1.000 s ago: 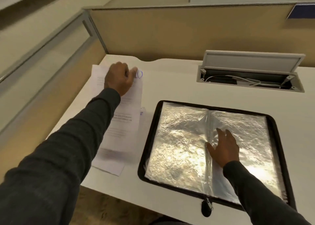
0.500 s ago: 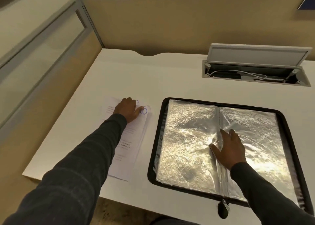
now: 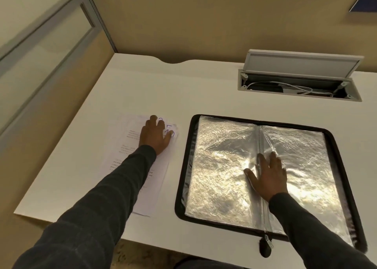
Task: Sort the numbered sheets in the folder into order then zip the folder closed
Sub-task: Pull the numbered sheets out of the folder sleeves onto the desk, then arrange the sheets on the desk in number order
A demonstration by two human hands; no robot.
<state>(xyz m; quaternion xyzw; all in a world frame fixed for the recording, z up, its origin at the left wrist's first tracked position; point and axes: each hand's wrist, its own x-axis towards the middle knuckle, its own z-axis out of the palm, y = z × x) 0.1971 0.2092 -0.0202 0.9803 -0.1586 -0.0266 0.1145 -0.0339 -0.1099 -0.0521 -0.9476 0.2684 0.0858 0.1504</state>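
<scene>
Flat and spread, the left hand (image 3: 156, 136) presses palm-down on the upper part of a stack of numbered sheets (image 3: 132, 166), fingers straight and slightly fanned, curled round nothing. The right hand (image 3: 268, 178) lies open in the same manner on the folder (image 3: 181, 187), its palm over the spine and its fingers reaching onto the right-hand page, thumb out to the left.

The sheets lie outside the folder, just to its left on the desk (image 3: 132, 89), roughly squared but with their top right corners a little staggered. Blue handwritten numbers sit at those corners; the fingertips cover part of them, and the topmost may read 10, though I cannot be sure. Printed text runs down the top page, partly under the dark sleeve (image 3: 126, 179).

The folder is spread wide open and flat, unzipped, with a black zip border all round. Both visible pages are clear plastic pockets (image 3: 220, 166), crinkled and glaring under the light. Its zip pull (image 3: 267, 244) hangs at the near end of the spine, over the desk's front edge.

Further back and to the right, a cable hatch (image 3: 302, 64) in the desk stands with its lid raised, white cables (image 3: 295, 87) lying inside. A tan partition (image 3: 204, 24) walls the desk at the back and along the left.
</scene>
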